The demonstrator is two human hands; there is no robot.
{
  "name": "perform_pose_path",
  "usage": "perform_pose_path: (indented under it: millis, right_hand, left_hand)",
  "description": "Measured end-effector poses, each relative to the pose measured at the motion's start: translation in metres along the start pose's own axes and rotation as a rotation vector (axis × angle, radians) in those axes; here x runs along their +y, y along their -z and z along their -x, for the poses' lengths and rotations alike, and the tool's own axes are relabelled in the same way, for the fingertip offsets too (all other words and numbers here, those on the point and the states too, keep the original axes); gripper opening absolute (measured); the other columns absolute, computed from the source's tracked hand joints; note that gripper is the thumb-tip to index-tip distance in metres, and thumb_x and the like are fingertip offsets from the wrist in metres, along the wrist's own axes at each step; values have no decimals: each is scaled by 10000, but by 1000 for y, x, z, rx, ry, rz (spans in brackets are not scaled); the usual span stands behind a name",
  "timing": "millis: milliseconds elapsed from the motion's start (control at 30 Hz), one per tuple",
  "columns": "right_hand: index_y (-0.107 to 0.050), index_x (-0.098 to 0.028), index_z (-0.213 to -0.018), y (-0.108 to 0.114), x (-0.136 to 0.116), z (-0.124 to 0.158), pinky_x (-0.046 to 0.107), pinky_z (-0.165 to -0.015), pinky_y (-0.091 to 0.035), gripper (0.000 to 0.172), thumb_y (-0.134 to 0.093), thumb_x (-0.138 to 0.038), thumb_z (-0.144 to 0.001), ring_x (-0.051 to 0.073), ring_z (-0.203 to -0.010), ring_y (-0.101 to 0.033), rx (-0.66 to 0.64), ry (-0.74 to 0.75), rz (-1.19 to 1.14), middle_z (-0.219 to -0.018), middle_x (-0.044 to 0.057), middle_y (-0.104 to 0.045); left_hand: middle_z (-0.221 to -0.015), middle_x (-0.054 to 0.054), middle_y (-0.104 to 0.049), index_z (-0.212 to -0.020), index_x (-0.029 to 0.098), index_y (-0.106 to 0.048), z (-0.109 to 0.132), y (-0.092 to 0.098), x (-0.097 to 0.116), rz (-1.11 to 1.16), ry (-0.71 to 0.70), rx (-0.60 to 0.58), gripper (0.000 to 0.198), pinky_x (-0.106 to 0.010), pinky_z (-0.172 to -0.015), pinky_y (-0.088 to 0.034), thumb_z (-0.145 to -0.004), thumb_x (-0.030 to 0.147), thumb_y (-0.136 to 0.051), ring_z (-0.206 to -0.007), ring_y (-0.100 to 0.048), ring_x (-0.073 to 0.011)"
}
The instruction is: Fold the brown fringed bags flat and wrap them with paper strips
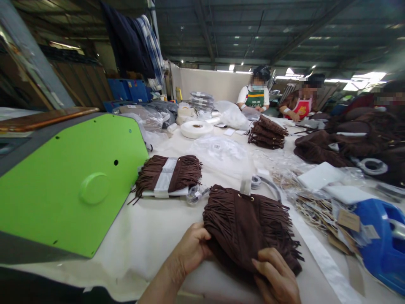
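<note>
In the head view, our left hand [194, 249] pinches the near left edge of a brown fringed piece [240, 223], while our right hand [275, 274] grips its near right edge; it sits over the white table [158, 240], right of a banded fringed bundle [178, 174].

A dark brown, roughly rectangular, suede-like fringed bag [245, 236] lies toward five o'clock from the middle of the view, tilted slightly clockwise. Thin strands of fringe [221, 211] hang along its nine and three o'clock sides, flanking a smooth central panel. Two small, round, gold-coloured metal eyelets [252, 198] sit near its twelve o'clock edge, while the six o'clock edge bows in a soft curve.
</note>
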State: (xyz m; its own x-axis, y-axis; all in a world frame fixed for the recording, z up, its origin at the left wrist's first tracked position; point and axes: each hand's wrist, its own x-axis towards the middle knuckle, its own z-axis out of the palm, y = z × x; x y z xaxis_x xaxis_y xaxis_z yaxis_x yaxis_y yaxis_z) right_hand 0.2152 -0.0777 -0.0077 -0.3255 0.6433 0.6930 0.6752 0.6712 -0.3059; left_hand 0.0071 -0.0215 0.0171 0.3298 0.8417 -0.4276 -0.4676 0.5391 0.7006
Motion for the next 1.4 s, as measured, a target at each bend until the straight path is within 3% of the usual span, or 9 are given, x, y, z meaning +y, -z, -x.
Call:
perform_pose_path:
  millis: [200, 333, 467, 700, 833, 933, 1067, 1233, 1400]
  right_hand:
    - [-540, -166, -759, 1, -2, -1, 268, -552, -434, 154, -477, -25, -772, 146, -647, -494, 28, 20, 16, -701, 39, -509]
    - [-558, -164, -772, -2, -3, -3, 272, -572, -428, 168, -477, -17, -779, 148, -669, -493, 40, 86, 87, -706, 44, -533]
    - [-549, -181, -707, -9, -7, -8, 261, -553, -403, 197, -461, -32, -802, 138, -636, -489, 79, 65, 122, -674, 29, -536]
    - [-526, -179, -674, -11, -8, -12, 248, -540, -390, 196, -471, -31, -789, 133, -622, -464, 97, -7, 86, -661, 18, -496]
    - [-532, -174, -696, -1, -7, -18, 253, -549, -390, 186, -466, -32, -795, 137, -643, -454, 48, -5, 61, -688, 26, -496]
    - [-559, -164, -815, 12, -11, -23, 276, -586, -415, 159, -447, -52, -804, 153, -699, -480, -116, -8, -5, -754, 45, -521]
    - [-550, -138, -963, 22, -17, -21, 347, -688, -448, 209, -456, -86, -784, 192, -801, -503, -269, -25, -4, -862, 81, -541]
    - [-510, -79, -1112, 20, -17, -9, 418, -759, -458, 348, -444, -82, -770, 233, -900, -484, -279, 55, 97, -958, 132, -541]
    - [-536, -48, -1091, 17, -11, -4, 412, -752, -471, 313, -438, -52, -795, 240, -882, -487, -135, 143, 257, -916, 137, -569]
  left_hand:
    - [-622, -17, -627, -699, 137, -621, 0, -5, 3, -83, -74, 45, 271, -273, -583, -448, -450, 94, -521, -647, -585, -180]
    - [-640, -25, -641, -696, 123, -623, -6, -4, 4, -105, -104, 147, 261, -241, -489, -411, -445, 115, -554, -574, -572, -165]
    - [-685, -33, -652, -752, 138, -610, -5, -8, -8, -74, -78, 243, 264, -266, -535, -447, -497, 185, -559, -592, -584, -161]
    - [-863, -67, -675, -924, 144, -622, 19, -32, -46, 20, 90, 99, 442, -323, -667, -496, -483, 128, -602, -760, -602, -199]
    - [-826, -107, -690, -864, 107, -638, 17, -40, -54, 15, 91, 147, 351, -319, -586, -493, -517, 151, -626, -696, -625, -225]
    - [-745, -114, -691, -800, 90, -628, 11, -41, -55, 77, 59, 189, 260, -351, -580, -510, -545, 138, -616, -643, -635, -238]
    - [-746, -90, -695, -952, 99, -600, 11, -40, -53, 139, 81, 246, 294, -352, -588, -531, -660, 115, -569, -618, -642, -215]
    - [-796, -121, -696, -961, 79, -565, 14, -43, -40, 243, 175, 232, 207, -395, -659, -549, -775, 92, -476, -681, -666, -230]
    - [-789, -111, -688, -837, 103, -538, 26, -45, -37, 259, 210, 268, 144, -409, -749, -543, -814, 63, -402, -744, -673, -222]
